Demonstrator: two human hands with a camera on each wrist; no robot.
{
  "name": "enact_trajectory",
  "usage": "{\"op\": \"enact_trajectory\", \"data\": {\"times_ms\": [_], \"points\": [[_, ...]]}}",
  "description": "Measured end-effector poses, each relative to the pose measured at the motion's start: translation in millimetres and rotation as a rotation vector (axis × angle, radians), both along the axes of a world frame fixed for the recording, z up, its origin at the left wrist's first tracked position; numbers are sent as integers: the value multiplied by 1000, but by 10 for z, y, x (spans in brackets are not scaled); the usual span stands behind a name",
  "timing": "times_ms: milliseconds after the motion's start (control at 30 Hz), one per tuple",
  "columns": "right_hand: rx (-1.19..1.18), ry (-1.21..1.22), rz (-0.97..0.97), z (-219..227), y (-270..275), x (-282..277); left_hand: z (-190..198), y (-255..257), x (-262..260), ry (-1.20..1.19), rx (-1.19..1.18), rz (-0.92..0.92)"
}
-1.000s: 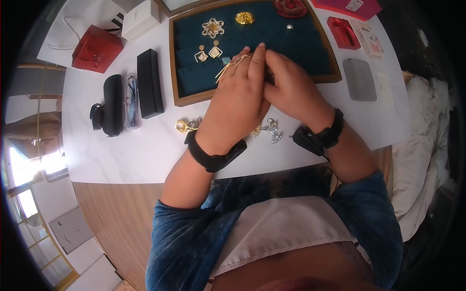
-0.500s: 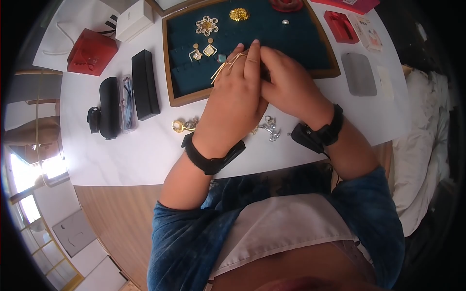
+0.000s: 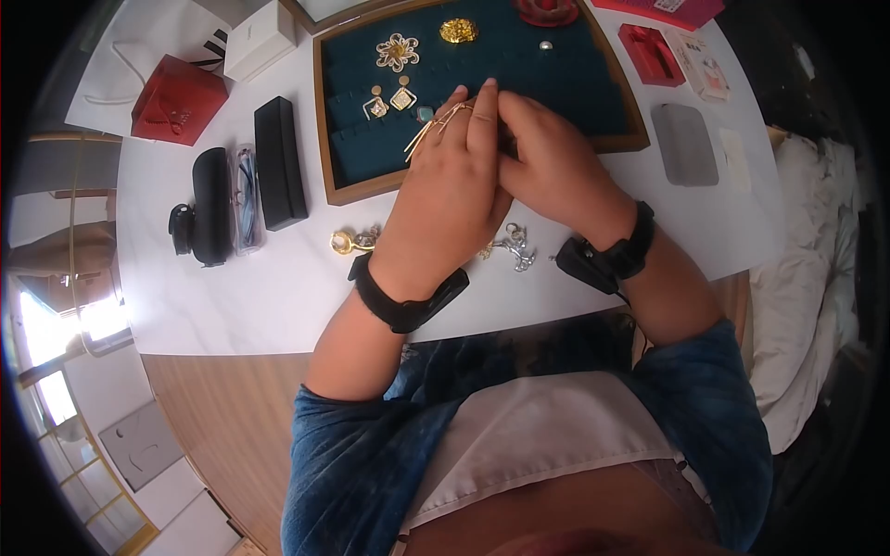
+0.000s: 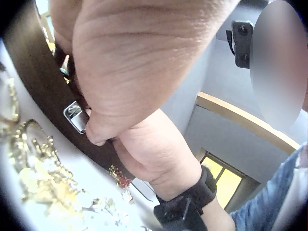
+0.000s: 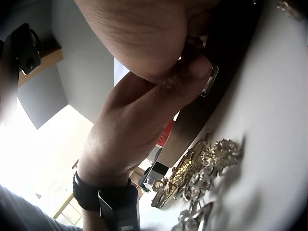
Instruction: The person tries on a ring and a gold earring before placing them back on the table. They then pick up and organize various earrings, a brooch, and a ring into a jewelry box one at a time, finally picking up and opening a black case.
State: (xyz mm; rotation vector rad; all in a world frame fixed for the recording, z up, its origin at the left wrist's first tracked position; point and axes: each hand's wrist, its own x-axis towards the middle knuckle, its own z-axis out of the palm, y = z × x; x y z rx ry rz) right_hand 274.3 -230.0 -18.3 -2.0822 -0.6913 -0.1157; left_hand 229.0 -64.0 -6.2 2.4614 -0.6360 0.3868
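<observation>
Both hands lie together over the front edge of a wood-framed tray with a dark green lining [image 3: 348,157]. The left hand [image 3: 450,199] has its back up and fingers extended; thin gold bars [image 3: 426,132] lie across its fingers. Against its side rests the right hand [image 3: 561,167], its fingertips partly hidden. A gold flower piece [image 3: 398,53], square drop earrings [image 3: 402,94], a gold oval piece [image 3: 458,31] and a pearl-like stud [image 3: 546,45] sit on the lining. In the left wrist view, a metal clasp [image 4: 76,117] shows on the frame beside the fingers.
Gold jewelry [image 3: 343,242] and silver jewelry [image 3: 519,250] lie before the tray. Left are a black box [image 3: 279,162], black case [image 3: 212,204] and red bag [image 3: 178,100]; right, a red box [image 3: 651,54] and grey case [image 3: 684,144].
The head view has shifted slightly, so the tray and table objects sit a little further left in it. The hands stay together in nearly the same pose.
</observation>
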Motion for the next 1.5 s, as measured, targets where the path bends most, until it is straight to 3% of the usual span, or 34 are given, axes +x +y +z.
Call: {"op": "enact_trajectory", "data": {"times_ms": [1500], "points": [[163,114,28,-62,13,39,58,4,60,-47,-75,-16]]}}
